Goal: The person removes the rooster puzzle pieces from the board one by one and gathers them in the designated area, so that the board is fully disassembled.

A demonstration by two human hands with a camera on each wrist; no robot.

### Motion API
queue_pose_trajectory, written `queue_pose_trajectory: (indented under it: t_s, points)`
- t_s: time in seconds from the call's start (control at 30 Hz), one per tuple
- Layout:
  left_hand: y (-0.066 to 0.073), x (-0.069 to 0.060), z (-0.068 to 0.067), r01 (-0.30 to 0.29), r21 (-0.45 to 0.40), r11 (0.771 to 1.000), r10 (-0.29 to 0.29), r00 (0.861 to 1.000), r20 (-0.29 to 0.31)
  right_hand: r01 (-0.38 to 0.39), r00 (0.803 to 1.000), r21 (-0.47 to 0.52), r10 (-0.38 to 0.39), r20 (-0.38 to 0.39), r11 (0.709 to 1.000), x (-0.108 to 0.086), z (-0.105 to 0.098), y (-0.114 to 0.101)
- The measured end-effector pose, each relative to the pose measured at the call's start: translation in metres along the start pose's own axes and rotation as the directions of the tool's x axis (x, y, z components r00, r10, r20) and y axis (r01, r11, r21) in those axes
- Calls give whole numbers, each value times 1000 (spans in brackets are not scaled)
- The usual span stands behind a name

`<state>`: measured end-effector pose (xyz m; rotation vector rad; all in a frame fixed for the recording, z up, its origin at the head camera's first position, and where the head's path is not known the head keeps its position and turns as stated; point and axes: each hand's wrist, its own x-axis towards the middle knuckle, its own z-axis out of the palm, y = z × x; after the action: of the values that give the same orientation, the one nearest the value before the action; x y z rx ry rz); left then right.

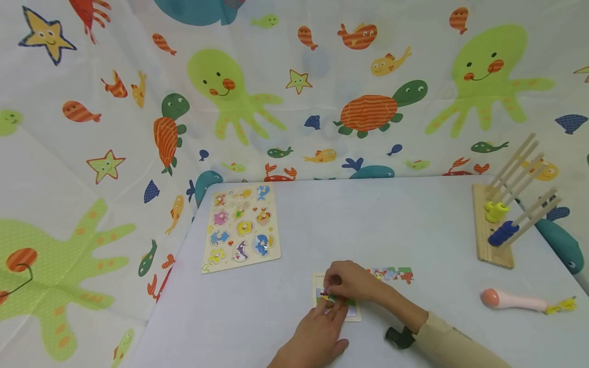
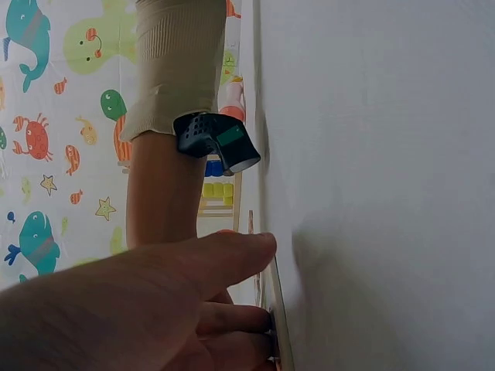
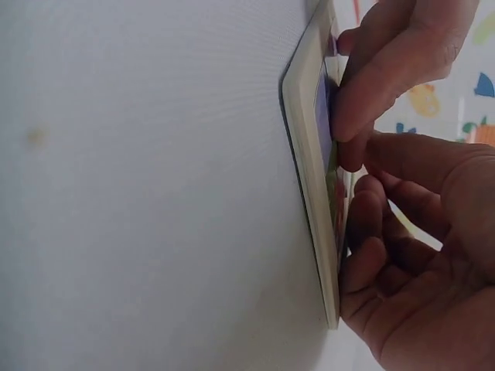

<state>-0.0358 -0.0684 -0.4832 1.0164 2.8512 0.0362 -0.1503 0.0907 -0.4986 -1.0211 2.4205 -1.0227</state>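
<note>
A small framed puzzle (image 1: 353,319) lies flat on the white table (image 1: 368,220), at the near side and a little right of the middle, directly beneath both hands. The left hand (image 1: 317,335) comes in from the near side, its fingers reaching forward fairly straight and resting on the lower part of the puzzle, while its thumb stands apart to the right, off the picture; it grips nothing that shows. The right hand (image 1: 352,281) arches over the far part of the puzzle from the right, fingers bent downward, with its tips by a small dark red patch just beyond the left fingertips (whether it pinches a loose piece there, I cannot tell). Seen from the right wrist, the fingers of both hands meet close together over the picture, and the pale rim of the frame shows in front of them. A strip of colourful puzzle pieces (image 1: 399,274) lies just beyond the right forearm, to the right of the frame. A beige sleeve (image 1: 453,342) covers that arm, with a black device (image 1: 399,337) at the wrist. Farther left lies an animal peg board (image 1: 274,230); at the far right sits a wooden rod stand (image 1: 481,230) with yellow and blue beads, and nearer, a pink-handled thing (image 1: 517,300) with a yellow cord.
</note>
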Motion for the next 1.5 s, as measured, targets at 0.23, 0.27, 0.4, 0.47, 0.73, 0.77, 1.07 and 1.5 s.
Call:
queue_pose_trajectory:
  t_s: [0.23,0.27,0.4,0.47,0.73,0.77,1.07,1.5]
  points:
    - [1,0,3,-1,8,1000,1,1000,-12,-1,1000,97,0,9,995,-1,0,-1]
    - [1,0,3,-1,8,1000,2,1000,-14,0,1000,106,-1,13,994,0,1,0]
    - [1,1,2,6,-5,1000,-6,1000,-6,9,1000,136,-11,14,991,0,3,0]
    - [0,1,2,8,-7,1000,-8,1000,-5,12,1000,149,-13,8,989,-1,4,-1]
    - [-1,1,2,1,-18,1000,-1,1000,-23,-16,998,238,29,-53,971,-5,-9,5]
    - [-1,1,2,2,-23,1000,-2,1000,-22,-15,997,232,32,-69,973,-8,-14,7]
    - [-1,1,-1,25,-35,999,-25,1000,-1,-101,981,190,129,-142,977,-52,-52,28]
    - [-2,1,-1,40,-75,996,-37,999,37,-206,969,115,218,-112,972,-88,-56,44]
